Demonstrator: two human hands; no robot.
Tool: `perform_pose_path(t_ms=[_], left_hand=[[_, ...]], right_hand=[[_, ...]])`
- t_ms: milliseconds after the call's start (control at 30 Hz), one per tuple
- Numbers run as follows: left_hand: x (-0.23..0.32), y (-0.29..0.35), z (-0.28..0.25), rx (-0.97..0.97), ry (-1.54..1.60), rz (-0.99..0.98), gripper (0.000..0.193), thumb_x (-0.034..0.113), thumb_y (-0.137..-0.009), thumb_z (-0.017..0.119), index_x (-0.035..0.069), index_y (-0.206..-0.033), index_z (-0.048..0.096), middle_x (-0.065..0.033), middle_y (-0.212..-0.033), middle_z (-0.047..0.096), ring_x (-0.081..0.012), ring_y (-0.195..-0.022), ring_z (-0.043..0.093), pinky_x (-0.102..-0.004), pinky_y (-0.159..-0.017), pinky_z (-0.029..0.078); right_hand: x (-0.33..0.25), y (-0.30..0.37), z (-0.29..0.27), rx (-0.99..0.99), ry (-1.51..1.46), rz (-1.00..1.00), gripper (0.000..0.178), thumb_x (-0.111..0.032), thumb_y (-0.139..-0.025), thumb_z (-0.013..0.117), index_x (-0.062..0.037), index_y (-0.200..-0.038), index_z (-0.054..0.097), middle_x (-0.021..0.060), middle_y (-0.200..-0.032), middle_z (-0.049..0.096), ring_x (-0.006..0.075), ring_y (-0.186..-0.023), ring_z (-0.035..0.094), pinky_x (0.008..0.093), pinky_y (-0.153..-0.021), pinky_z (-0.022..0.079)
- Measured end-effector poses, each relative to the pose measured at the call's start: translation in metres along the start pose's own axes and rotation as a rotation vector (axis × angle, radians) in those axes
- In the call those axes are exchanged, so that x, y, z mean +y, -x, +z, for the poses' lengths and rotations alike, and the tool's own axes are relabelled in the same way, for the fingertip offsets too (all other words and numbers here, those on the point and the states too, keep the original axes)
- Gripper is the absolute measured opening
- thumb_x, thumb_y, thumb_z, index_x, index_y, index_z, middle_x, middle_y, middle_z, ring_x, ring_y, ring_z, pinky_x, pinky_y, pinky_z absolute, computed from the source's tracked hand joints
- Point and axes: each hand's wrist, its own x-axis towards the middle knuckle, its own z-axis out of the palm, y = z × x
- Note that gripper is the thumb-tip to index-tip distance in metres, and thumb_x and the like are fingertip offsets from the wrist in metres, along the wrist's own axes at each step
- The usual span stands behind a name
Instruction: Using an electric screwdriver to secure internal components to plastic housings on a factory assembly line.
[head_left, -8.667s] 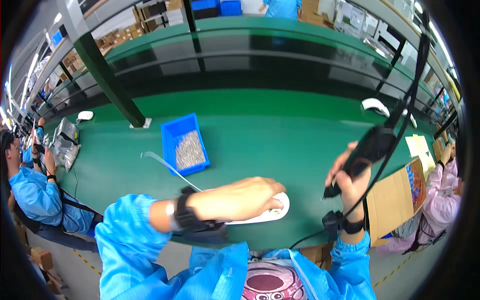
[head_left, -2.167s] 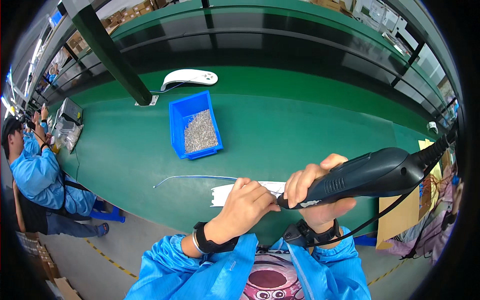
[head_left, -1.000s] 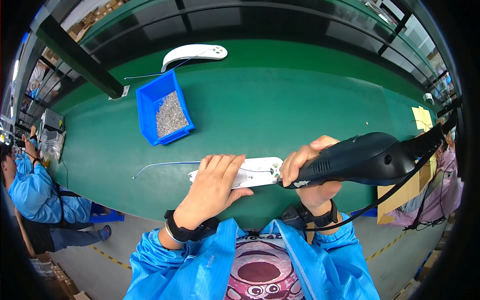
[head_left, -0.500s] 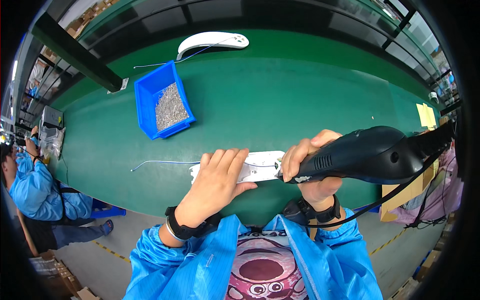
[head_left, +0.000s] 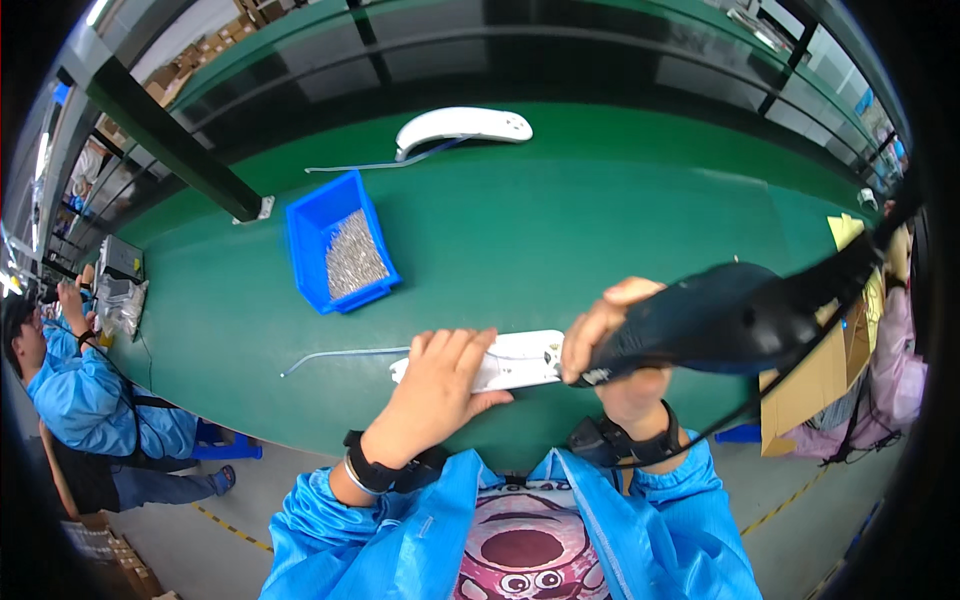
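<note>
A long white plastic part (head_left: 528, 358) lies flat on the green bench in front of me, with a thin wire (head_left: 345, 353) running out of its left end. My left hand (head_left: 435, 385) is laid over the part's left half, fingers together and thumb along its near edge, holding it down. In my right hand (head_left: 610, 345) is a black electric screwdriver (head_left: 705, 318), its nose tilted down at the part's right end. The tip and whatever it touches are hidden by the fingers.
A blue bin (head_left: 308, 245) of small metal screws (head_left: 354, 255) stands beyond my left hand. Behind it rests a curved white part (head_left: 468, 125) with a wire. A cardboard box (head_left: 805, 400) is at the right. A co-worker in blue (head_left: 85, 385) sits at the left.
The whole view has shifted, so bench things appear lower. Both hands stay at the white part, and the screwdriver is still at its right end.
</note>
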Motion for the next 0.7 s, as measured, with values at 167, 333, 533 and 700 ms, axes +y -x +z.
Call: perform_pose_path(t_ms=[167, 333, 533, 700], left_hand=[[0.003, 0.004, -0.051, -0.058, -0.117, 0.101, 0.06, 0.024, -0.059, 0.074, 0.008, -0.111, 0.047, -0.0047, -0.096, 0.052, -0.0216, -0.093, 0.05, -0.0482, -0.097, 0.022], [-0.036, -0.049, -0.169, 0.434, -0.724, 0.106, 0.057, 0.006, -0.051, 0.069, 0.006, -0.105, 0.051, -0.0094, -0.101, 0.053, -0.0269, -0.105, 0.048, -0.0524, -0.102, 0.013], [-0.157, -0.146, -0.206, 0.373, -0.949, 0.217, 0.058, 0.017, -0.061, 0.07, 0.006, -0.111, 0.044, -0.0061, -0.115, 0.047, -0.0235, -0.118, 0.037, -0.0548, -0.102, 0.011], [-0.277, -0.191, -0.137, -0.063, -1.096, 0.041, 0.068, 0.041, -0.064, 0.067, 0.003, -0.115, 0.044, -0.0118, -0.115, 0.049, -0.0256, -0.116, 0.039, -0.0575, -0.101, 0.01]], right_hand=[[-0.034, -0.023, 0.002, -0.052, 0.222, -0.19, 0.073, -0.063, -0.069, 0.054, -0.0038, -0.106, 0.034, 0.0066, -0.055, 0.049, 0.0158, -0.043, 0.05, 0.0262, -0.042, 0.044], [-0.032, -0.022, -0.018, 0.083, 0.134, -0.166, 0.076, -0.056, -0.065, 0.064, 0.0017, -0.107, 0.038, 0.0077, -0.06, 0.053, 0.0135, -0.05, 0.053, 0.0225, -0.044, 0.043], [-0.024, -0.024, -0.016, 0.064, 0.104, -0.101, 0.075, -0.048, -0.063, 0.071, 0.0012, -0.109, 0.038, 0.008, -0.063, 0.054, 0.0124, -0.055, 0.052, 0.0212, -0.047, 0.04], [-0.02, -0.022, -0.025, 0.11, 0.059, -0.058, 0.073, -0.044, -0.06, 0.076, -0.0023, -0.109, 0.04, 0.0071, -0.066, 0.055, 0.0129, -0.057, 0.053, 0.0216, -0.05, 0.041]])
